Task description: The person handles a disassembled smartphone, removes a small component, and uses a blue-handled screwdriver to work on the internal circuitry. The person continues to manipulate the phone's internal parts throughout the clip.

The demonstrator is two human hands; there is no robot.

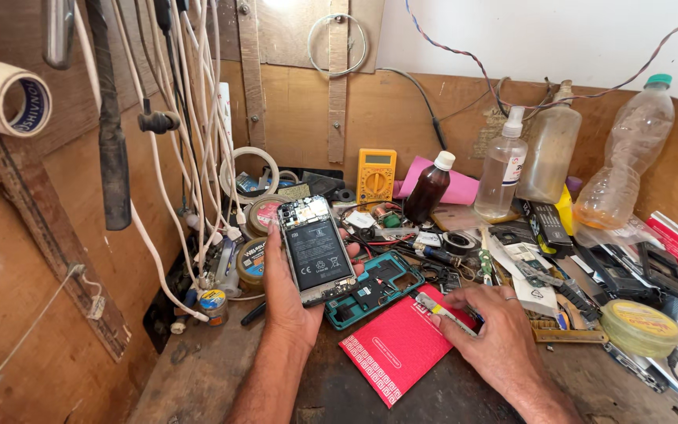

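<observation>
My left hand (288, 302) holds an opened phone (315, 250) upright, its back off, showing the black battery and circuit boards. My right hand (492, 330) rests on the bench to the right and pinches a thin silver tool (442, 309) over a red patterned box (402, 345). A ring sits on one finger of that hand. Between the hands lies a teal phone frame (382, 286) with loose parts in it.
White cables (198, 141) hang at the left beside a tape roll (5, 98). At the back stand a yellow multimeter (376, 177), a dark brown bottle (429, 188) and clear plastic bottles (625, 157). Tins, small parts and a round yellow tin (641, 328) crowd the wooden bench.
</observation>
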